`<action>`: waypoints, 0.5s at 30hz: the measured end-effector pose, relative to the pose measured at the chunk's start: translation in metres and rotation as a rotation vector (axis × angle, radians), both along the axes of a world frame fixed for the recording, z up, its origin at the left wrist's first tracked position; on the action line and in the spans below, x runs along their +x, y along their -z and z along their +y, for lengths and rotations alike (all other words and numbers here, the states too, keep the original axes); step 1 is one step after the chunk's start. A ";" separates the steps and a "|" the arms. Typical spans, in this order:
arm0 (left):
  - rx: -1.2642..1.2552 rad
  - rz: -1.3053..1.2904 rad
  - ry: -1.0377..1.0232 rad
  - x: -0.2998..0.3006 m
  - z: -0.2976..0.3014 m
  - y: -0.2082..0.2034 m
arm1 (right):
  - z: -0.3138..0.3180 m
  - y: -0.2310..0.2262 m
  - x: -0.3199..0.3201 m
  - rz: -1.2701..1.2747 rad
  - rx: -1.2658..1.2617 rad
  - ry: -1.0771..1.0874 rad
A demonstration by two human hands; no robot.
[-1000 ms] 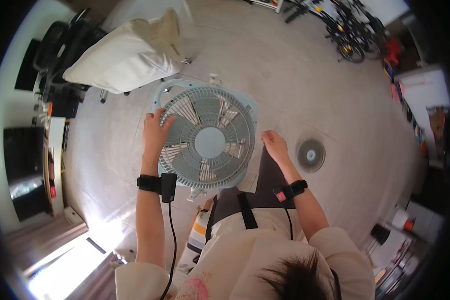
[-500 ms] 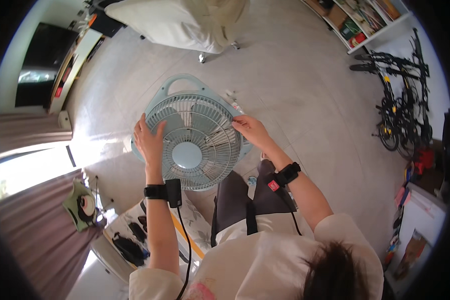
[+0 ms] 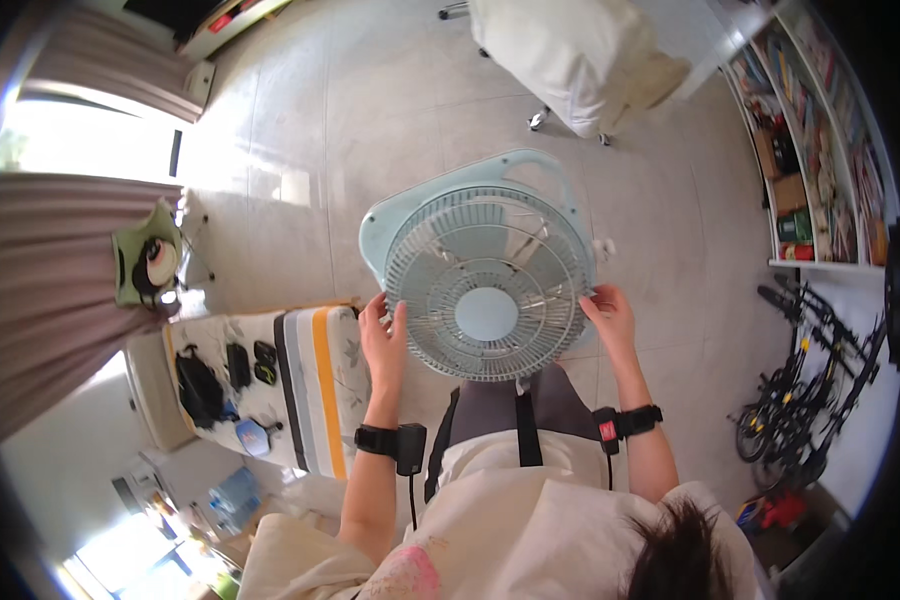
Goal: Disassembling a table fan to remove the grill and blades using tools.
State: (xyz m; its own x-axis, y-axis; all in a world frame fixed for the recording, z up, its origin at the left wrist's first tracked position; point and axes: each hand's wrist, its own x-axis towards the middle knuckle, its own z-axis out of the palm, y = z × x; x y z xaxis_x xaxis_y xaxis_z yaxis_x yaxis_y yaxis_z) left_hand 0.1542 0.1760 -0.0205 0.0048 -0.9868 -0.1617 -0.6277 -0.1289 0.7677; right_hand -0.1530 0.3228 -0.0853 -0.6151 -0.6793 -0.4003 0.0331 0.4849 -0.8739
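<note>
Tiled floor (image 3: 680,190) behind round, finely ribbed fan (image 3: 486,314)

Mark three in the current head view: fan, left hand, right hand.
Fan (image 3: 486,314): head view, on the round centre cap of its grille.
Left hand (image 3: 382,348): head view, on the back of the hand.
Right hand (image 3: 617,322): head view, on the back of the hand.

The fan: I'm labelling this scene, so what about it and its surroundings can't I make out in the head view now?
All in the head view:
- Back of the fan: hidden by its own front.
- Palms of the left hand and right hand: turned away from the camera.
- Rest of the white-covered wheeled thing: cut off by the upper edge.
- Scene outside the window: washed out by glare.
</note>
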 end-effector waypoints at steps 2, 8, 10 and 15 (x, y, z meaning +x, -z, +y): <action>0.032 -0.025 -0.048 -0.006 0.004 -0.005 | 0.002 -0.011 0.002 0.028 0.023 0.029; 0.212 0.029 -0.021 -0.001 -0.007 0.013 | -0.022 -0.039 -0.017 0.015 0.052 -0.141; 0.210 0.032 -0.033 0.005 -0.001 0.020 | -0.032 -0.047 -0.018 0.015 -0.013 -0.129; 0.223 0.051 -0.092 -0.015 0.012 0.011 | -0.066 -0.069 -0.022 0.041 0.169 -0.217</action>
State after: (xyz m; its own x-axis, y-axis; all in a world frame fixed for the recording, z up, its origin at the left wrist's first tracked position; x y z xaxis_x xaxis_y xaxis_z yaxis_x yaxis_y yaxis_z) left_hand 0.1390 0.1876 -0.0315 0.0795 -0.9223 -0.3783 -0.5667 -0.3540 0.7440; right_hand -0.1751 0.2573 -0.0159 -0.4809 -0.7227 -0.4964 -0.1213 0.6156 -0.7786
